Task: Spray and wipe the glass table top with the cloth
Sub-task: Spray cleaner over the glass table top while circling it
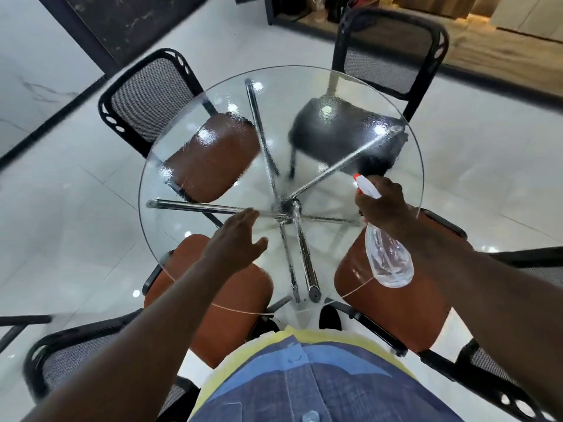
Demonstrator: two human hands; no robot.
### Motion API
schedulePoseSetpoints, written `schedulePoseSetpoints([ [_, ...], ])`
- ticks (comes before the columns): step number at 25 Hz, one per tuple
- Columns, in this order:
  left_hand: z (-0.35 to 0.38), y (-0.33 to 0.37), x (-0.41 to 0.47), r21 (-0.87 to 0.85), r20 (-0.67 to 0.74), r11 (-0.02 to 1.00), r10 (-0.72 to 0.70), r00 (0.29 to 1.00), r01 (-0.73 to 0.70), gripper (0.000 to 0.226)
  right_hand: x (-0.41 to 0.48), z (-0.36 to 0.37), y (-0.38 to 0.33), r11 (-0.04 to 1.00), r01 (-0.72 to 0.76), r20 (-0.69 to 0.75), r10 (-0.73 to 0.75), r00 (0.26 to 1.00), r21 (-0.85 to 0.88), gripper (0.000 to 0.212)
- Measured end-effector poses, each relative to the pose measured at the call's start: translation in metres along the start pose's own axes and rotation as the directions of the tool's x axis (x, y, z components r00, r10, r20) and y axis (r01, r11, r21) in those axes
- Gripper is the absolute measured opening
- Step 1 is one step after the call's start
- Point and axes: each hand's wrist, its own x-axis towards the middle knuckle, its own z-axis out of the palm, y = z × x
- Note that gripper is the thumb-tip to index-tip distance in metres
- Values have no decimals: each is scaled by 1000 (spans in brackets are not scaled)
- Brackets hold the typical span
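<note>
The round glass table top fills the middle of the view, and fine spray droplets cover its far half. Chrome legs cross beneath it. My right hand holds a clear spray bottle over the table's right side, its white head with an orange nozzle pointing away from me. Over the near-left part of the glass, my left hand hovers flat with its fingers apart and holds nothing. No cloth is in view.
Several chairs ring the table: brown-seated ones at far left, near left and near right, and a dark-seated one at far right. The floor is glossy white tile. A wooden platform lies at the back right.
</note>
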Motion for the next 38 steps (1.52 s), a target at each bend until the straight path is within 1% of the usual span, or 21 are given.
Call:
schedulePoseSetpoints([
  [3, 12, 15, 0, -19, 7, 1000, -5, 1000, 5, 74, -10, -18, 20, 999, -31, -30, 30, 999, -9, 32],
  [5, 19, 25, -3, -11, 19, 1000, 0, 1000, 0, 73, -15, -27, 38, 999, -31, -45, 32, 998, 17, 28],
  [7, 26, 32, -7, 1, 35, 1000, 9, 999, -9, 73, -23, -33, 59, 999, -49, -25, 50, 998, 18, 24],
  [8, 29, 34, -9, 6, 43, 1000, 16, 999, -16, 73, -26, -32, 70, 999, -50, -17, 51, 999, 21, 26],
  [10, 34, 36, -13, 13, 53, 1000, 24, 998, -24, 73, -37, -32, 84, 996, -87, -19, 88, 996, 30, 37],
  [12, 39, 34, -18, 19, 50, 999, 40, 998, -41, 72, -56, -30, 95, 983, -168, 19, 167, 986, 74, 44],
  [13, 40, 31, -21, 22, 48, 999, 46, 998, -47, 72, -68, -26, 99, 975, -214, 63, 211, 976, 56, 46],
  [15, 44, 21, -29, 21, 53, 998, 57, 997, -58, 72, -89, -14, 106, 973, -230, 121, 226, 967, 22, 43],
  [16, 46, 15, -34, 14, 58, 998, 60, 997, -60, 72, -98, -5, 111, 979, -200, 139, 194, 971, 27, 37],
  [18, 47, -2, -49, -13, 59, 998, 63, 996, -63, 72, -123, 11, 101, 994, -109, 212, 105, 972, 5, 19],
  [19, 47, -12, -57, -29, 54, 998, 66, 996, -64, 72, -135, 21, 94, 998, -58, 229, 60, 971, -17, 14],
  [20, 46, -22, -67, -46, 48, 997, 62, 997, -60, 72, -146, 32, 86, 999, -5, 232, 13, 973, -34, 15],
  [23, 45, -60, -101, -95, 44, 995, 35, 998, -30, 73, -182, 64, 57, 983, 154, 246, -127, 961, -95, 30],
  [25, 45, -87, -124, -109, 31, 994, 19, 999, -15, 73, -201, 91, 40, 976, 180, 308, -134, 942, -124, 32],
  [27, 45, -117, -148, -119, 17, 993, 11, 1000, -8, 74, -215, 121, 23, 977, 188, 342, -142, 929, -105, 30],
  [29, 42, -138, -165, -127, 4, 992, 17, 1000, -16, 74, -227, 142, 3, 983, 178, 333, -153, 930, -45, 22],
  [31, 39, -146, -172, -131, -2, 991, 41, 999, -41, 74, -241, 148, -16, 994, 99, 286, -105, 953, 36, 17],
  [33, 34, -143, -167, -133, -15, 987, 94, 995, -95, 74, -250, 144, -25, 991, 28, 235, -59, 970, 133, 15],
  [34, 31, -137, -163, -134, -20, 982, 132, 991, -134, 74, -255, 139, -24, 985, 10, 200, -46, 979, 175, 13],
  [36, 26, -116, -152, -119, -26, 969, 214, 977, -215, 72, -264, 117, -20, 976, 26, 84, -45, 995, 217, 9],
  [38, 20, -87, -141, -84, -30, 951, 297, 955, -298, 70, -270, 88, -4, 966, 20, -31, -13, 999, 259, 13],
])
